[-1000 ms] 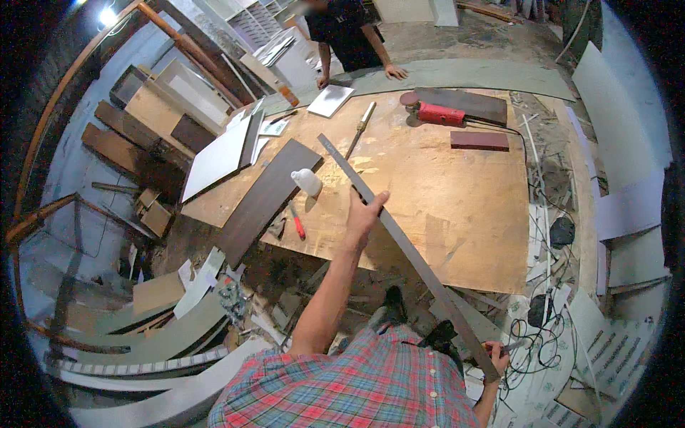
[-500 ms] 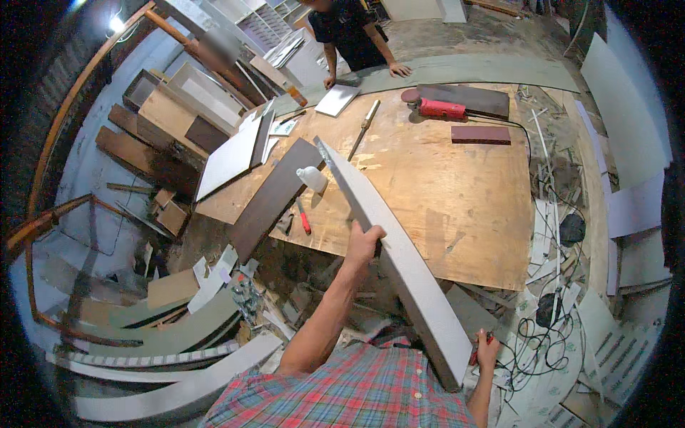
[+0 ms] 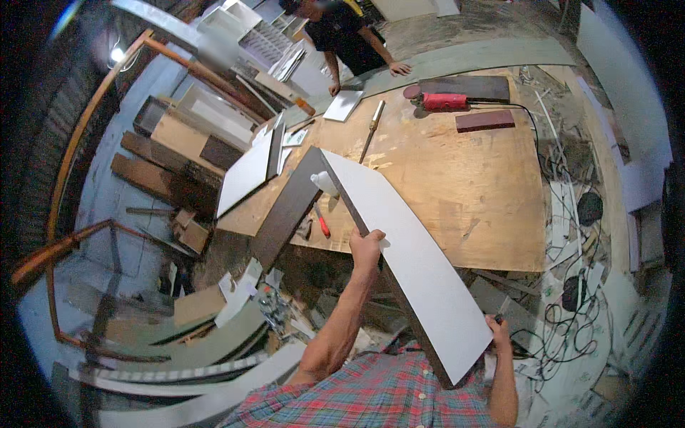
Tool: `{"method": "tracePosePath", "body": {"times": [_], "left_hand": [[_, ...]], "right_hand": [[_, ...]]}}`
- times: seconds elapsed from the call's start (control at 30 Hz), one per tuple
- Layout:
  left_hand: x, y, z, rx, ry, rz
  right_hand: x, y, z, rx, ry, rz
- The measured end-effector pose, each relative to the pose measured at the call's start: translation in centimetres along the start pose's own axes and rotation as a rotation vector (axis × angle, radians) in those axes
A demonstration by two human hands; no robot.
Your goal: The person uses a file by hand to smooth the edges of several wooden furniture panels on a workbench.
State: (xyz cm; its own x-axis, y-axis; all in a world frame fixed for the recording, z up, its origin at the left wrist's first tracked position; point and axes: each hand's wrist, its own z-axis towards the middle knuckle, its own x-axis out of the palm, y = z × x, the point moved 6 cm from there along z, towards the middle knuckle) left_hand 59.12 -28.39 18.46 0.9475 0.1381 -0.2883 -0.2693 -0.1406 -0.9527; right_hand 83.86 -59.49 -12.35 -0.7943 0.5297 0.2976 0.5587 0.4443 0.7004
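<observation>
While both hands hold on: the long white board (image 3: 410, 267) lies slanted between them, its far end over the wooden table (image 3: 464, 185).
Right hand: the right hand (image 3: 499, 333) is wrapped around the near corner of the board, close to the checked shirt (image 3: 371, 396).
Left hand: the left hand (image 3: 367, 246) grips the left edge, about halfway up the board.
How the board feels: it looks stiff and flat, likely a bit heavy because it is so long. The white face looks smooth, so it may slip. Holding both edges, hands well apart, seems best.
Just past the left hand: a small white bottle (image 3: 325, 183) peeks out by the board's far corner, and a red pen-like tool (image 3: 323, 227) lies near the dark plank (image 3: 289, 207).
Far side: a red power tool (image 3: 442, 101) rests there, and another person (image 3: 349, 43) leans on the table.
Hard to see: the board hides the table under it. My right fingers are mostly hidden behind the corner.
</observation>
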Motion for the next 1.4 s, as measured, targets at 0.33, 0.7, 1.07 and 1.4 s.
{"method": "tracePosePath", "body": {"times": [0.33, 0.7, 1.07, 1.4], "left_hand": [[1.5, -5.2, 3.5, 0.307, 0.163, 0.031], [6.7, -19.6, 5.0, 0.569, 0.537, -0.236], [7.4, -20.9, 2.6, 0.68, 1.101, 0.157], [2.1, -14.2, 0.5, 0.722, 1.603, 0.515]], "right_hand": [[-1.3, 3.1, 2.7, -0.168, -0.127, 0.145], [4.0, 12.2, 4.5, -0.225, -0.089, -0.186], [8.1, 18.0, 2.0, -0.569, -0.128, 0.415], [15.3, 14.7, 0.5, -0.607, -0.312, 0.452]]}}
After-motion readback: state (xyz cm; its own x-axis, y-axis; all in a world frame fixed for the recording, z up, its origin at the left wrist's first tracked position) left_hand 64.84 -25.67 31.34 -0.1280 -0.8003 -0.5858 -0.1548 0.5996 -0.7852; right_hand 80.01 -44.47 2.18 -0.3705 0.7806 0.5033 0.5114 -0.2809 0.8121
